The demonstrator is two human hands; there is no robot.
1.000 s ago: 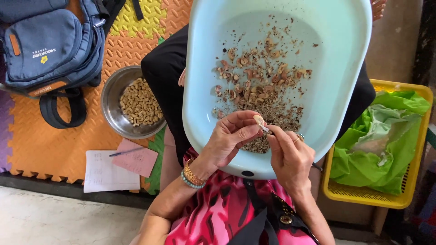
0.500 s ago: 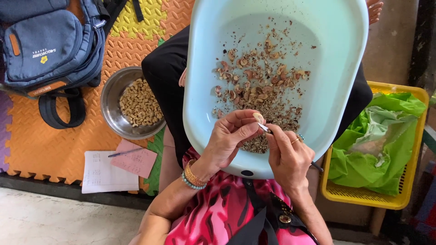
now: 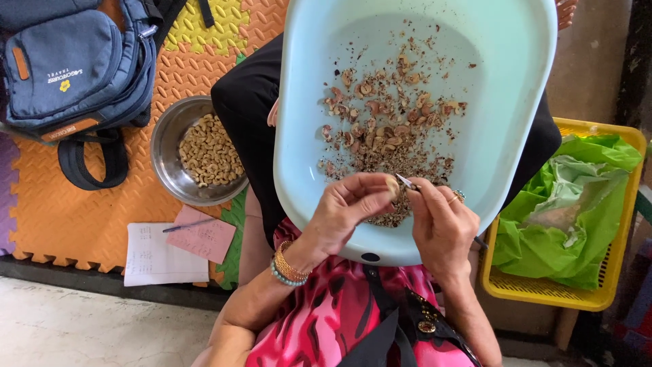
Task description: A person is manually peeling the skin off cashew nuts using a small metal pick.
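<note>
Over the basin (image 3: 516, 102), my left hand (image 3: 346, 211) pinches a nut (image 3: 392, 185) steady so my right hand (image 3: 441, 228), fingers closed around a small blade (image 3: 407, 181), can scrape it.

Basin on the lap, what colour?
Pale blue basin, clearest in the head view.

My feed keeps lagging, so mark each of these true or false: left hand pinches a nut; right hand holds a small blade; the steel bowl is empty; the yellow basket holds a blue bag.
1. The left hand pinches a nut: true.
2. The right hand holds a small blade: true.
3. The steel bowl is empty: false, it holds pale peeled nuts.
4. The yellow basket holds a blue bag: false, a green bag.
</note>
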